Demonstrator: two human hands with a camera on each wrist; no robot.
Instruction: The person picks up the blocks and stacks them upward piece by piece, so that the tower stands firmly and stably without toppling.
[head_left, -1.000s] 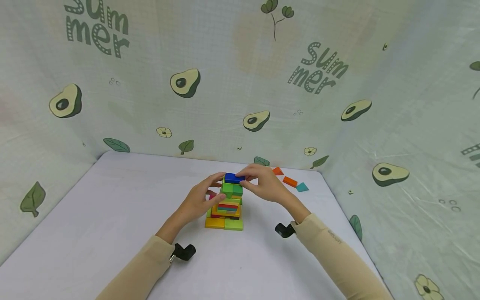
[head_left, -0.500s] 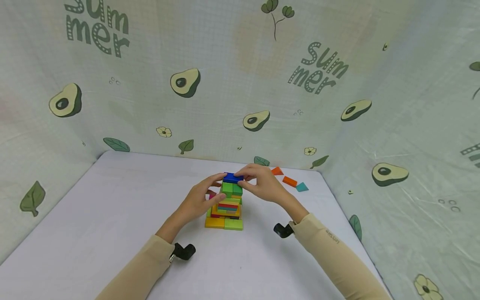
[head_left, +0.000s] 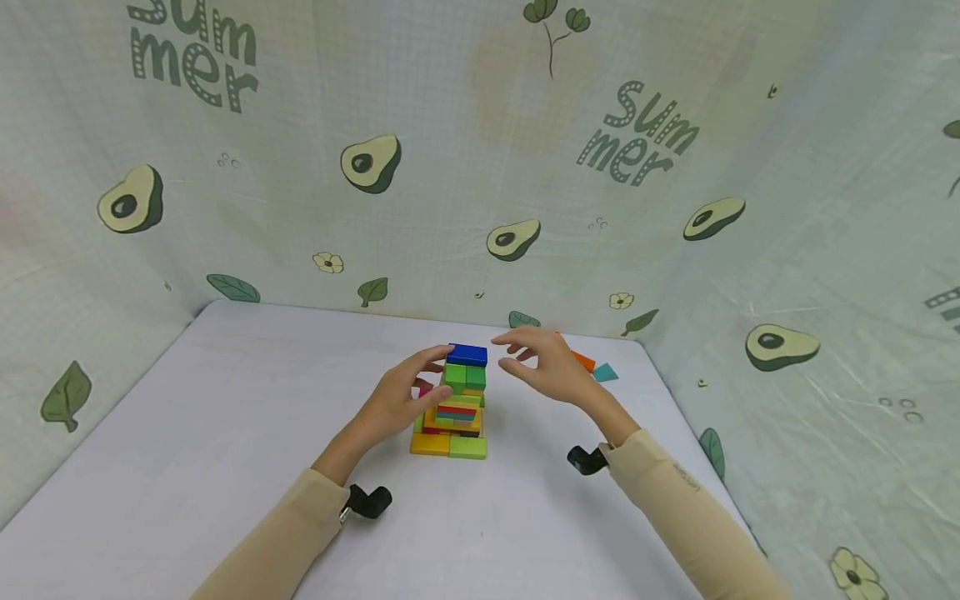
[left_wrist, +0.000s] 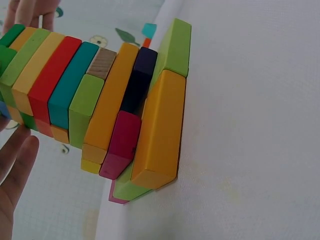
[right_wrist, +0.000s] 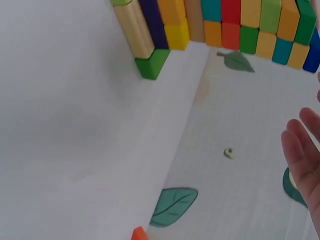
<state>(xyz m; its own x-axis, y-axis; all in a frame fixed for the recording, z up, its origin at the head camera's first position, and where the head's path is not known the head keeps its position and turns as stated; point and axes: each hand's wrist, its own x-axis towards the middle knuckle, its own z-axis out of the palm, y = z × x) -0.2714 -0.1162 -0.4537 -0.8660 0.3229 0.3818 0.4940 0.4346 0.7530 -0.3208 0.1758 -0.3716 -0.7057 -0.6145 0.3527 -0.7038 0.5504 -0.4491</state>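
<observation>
Your right hand (head_left: 546, 365) has let go of the blue block (head_left: 467, 355) and drawn back to its right, fingers spread and holding nothing. That block sits on top of the stack of coloured blocks (head_left: 454, 406) at the centre of the frame on the desk (head_left: 225, 417). Your left hand (head_left: 396, 398) rests against the stack's left side, fingertips touching just under the blue block.

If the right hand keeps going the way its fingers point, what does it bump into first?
Probably the blue block on top of the block tower. The right hand is open, fingers pointing left toward it across a small gap, though depth is hard to judge.
</observation>
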